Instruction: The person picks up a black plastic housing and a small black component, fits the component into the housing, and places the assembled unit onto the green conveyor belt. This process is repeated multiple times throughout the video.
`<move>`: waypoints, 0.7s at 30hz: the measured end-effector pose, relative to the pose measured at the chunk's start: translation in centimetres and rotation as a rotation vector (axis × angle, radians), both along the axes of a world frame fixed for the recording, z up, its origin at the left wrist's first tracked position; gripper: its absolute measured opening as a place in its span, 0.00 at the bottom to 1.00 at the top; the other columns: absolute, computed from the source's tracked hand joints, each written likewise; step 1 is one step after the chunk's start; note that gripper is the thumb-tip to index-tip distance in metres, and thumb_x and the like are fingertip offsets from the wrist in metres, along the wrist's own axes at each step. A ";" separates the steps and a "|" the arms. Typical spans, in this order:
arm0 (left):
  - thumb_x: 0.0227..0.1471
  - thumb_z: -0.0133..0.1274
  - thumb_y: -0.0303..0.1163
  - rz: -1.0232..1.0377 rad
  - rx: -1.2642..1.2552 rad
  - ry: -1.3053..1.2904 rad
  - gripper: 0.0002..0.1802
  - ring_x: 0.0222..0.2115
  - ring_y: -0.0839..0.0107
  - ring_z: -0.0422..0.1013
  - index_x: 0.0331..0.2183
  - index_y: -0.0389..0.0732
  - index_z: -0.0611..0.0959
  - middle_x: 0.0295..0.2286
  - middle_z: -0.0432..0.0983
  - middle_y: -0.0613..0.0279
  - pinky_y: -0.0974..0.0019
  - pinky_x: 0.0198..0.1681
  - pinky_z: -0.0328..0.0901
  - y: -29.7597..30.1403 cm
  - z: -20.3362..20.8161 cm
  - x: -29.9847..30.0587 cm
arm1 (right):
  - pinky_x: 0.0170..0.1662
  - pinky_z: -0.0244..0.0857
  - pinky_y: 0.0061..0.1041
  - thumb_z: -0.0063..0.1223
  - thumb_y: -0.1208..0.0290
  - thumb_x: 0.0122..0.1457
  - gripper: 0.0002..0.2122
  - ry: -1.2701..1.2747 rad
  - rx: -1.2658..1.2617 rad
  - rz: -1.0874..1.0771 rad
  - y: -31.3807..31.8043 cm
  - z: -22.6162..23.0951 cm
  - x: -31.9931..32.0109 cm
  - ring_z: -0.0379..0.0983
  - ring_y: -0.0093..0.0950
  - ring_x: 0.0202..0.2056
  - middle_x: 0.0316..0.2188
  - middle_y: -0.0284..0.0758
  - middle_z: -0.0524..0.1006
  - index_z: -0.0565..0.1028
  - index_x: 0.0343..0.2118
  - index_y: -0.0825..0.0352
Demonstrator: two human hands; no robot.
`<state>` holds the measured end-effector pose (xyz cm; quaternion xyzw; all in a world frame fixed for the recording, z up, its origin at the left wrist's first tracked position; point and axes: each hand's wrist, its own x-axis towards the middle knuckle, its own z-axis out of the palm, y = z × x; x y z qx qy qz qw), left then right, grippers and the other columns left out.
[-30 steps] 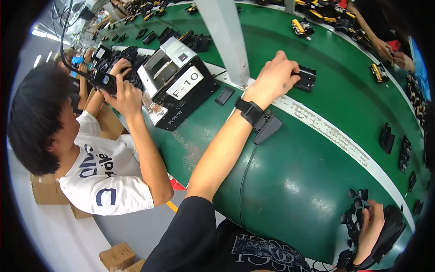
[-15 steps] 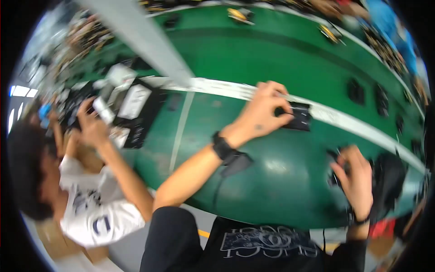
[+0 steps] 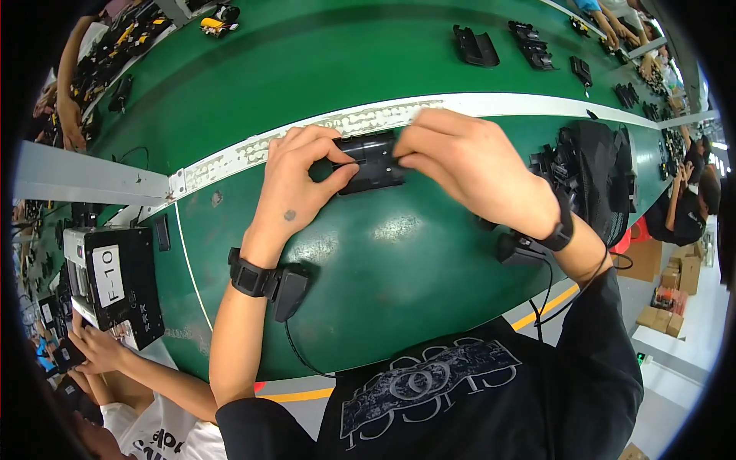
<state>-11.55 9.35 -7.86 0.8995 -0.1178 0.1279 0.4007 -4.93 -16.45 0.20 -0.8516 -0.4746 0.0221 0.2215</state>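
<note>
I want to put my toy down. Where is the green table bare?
Bare green belt lies below both hands, left hand and right hand, gripping the black part. More lies above the white strip. Crowded: black pile right, boxy machine left.

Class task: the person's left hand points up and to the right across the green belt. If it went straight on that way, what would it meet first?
The left hand already touches the black part it grips together with the right hand. Beyond that, probably the white strip, though depth is unclear.

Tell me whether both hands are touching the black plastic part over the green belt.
Touching. The head view shows the left hand with thumb and fingers wrapped on the black plastic part, and the right hand pinching its other end; no gap shows at either.
</note>
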 end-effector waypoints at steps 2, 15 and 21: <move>0.49 0.72 0.33 0.014 0.020 0.007 0.09 0.49 0.64 0.73 0.30 0.42 0.87 0.44 0.82 0.68 0.58 0.53 0.58 0.2 0.2 -0.2 | 0.41 0.72 0.39 0.64 0.75 0.60 0.06 -0.077 0.054 0.035 2.1 -1.1 0.2 0.75 0.39 0.39 0.36 0.35 0.75 0.77 0.38 0.65; 0.49 0.71 0.34 0.008 0.037 -0.007 0.09 0.48 0.62 0.73 0.30 0.42 0.86 0.43 0.82 0.68 0.58 0.51 0.58 0.2 -0.1 -0.1 | 0.45 0.69 0.42 0.65 0.76 0.58 0.07 0.028 0.023 0.140 3.1 -2.5 1.5 0.73 0.42 0.41 0.35 0.38 0.74 0.76 0.36 0.67; 0.49 0.71 0.34 -0.015 0.027 0.021 0.10 0.49 0.62 0.73 0.30 0.42 0.86 0.44 0.83 0.67 0.58 0.52 0.58 0.3 -0.2 0.1 | 0.45 0.69 0.43 0.64 0.76 0.58 0.07 -0.022 -0.082 0.190 3.6 -2.3 2.6 0.75 0.45 0.42 0.35 0.41 0.76 0.76 0.35 0.68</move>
